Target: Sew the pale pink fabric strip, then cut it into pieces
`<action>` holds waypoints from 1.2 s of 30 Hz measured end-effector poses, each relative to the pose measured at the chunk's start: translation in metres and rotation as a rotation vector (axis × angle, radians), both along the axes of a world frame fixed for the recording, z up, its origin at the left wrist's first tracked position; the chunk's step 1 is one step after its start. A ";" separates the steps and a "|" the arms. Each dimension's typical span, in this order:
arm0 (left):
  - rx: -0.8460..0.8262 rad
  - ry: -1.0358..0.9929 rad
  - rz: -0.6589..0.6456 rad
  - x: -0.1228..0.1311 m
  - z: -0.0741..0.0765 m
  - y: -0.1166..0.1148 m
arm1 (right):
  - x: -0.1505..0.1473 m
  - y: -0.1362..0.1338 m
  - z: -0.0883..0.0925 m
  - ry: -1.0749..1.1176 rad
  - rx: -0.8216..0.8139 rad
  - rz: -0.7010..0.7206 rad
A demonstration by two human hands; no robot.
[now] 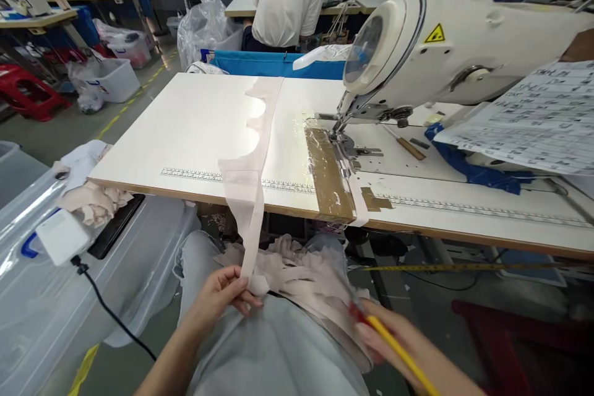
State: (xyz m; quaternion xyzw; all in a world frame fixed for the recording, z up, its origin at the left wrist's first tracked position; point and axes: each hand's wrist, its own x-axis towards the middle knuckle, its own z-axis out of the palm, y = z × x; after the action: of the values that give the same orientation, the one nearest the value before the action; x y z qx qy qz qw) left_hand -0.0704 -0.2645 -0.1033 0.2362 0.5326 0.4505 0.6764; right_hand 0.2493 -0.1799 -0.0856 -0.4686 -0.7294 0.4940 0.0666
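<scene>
My left hand [227,291] pinches the lower end of a pale pink fabric strip [253,223]. The strip hangs over the table's front edge, and its scalloped upper part [264,130] lies flat on the white top. In my right hand [394,334] is a red-and-yellow tool [378,325]; motion blurs its greyish tip, so its exact kind is unclear. A heap of pale pink fabric strips [301,278] rests over my lap between the hands. Another pink strip [357,201] runs from the sewing machine's needle area over the front edge.
The sewing machine [417,55] stands at the right, with brown tape [327,173] on the table [195,117]. Right of the needle lies a wooden-handled tool [408,145]. Clear plastic bins [116,278] flank me at left, holding a white adapter [65,238]. A person [288,0] sits ahead.
</scene>
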 end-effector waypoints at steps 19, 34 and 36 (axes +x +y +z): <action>-0.036 0.053 0.097 0.000 0.002 -0.005 | -0.122 0.035 0.006 -0.215 0.415 0.637; -0.037 0.040 0.052 -0.002 0.004 -0.004 | -0.127 0.034 0.008 -0.220 0.481 0.621; -0.040 0.049 0.046 0.000 0.003 -0.004 | -0.131 0.033 0.008 -0.231 0.473 0.620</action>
State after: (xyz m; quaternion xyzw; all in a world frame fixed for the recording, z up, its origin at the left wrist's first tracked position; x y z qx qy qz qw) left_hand -0.0706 -0.2685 -0.1000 0.2214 0.5633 0.4493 0.6571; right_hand 0.1186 -0.1466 -0.0777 -0.2505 -0.9323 0.2535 -0.0619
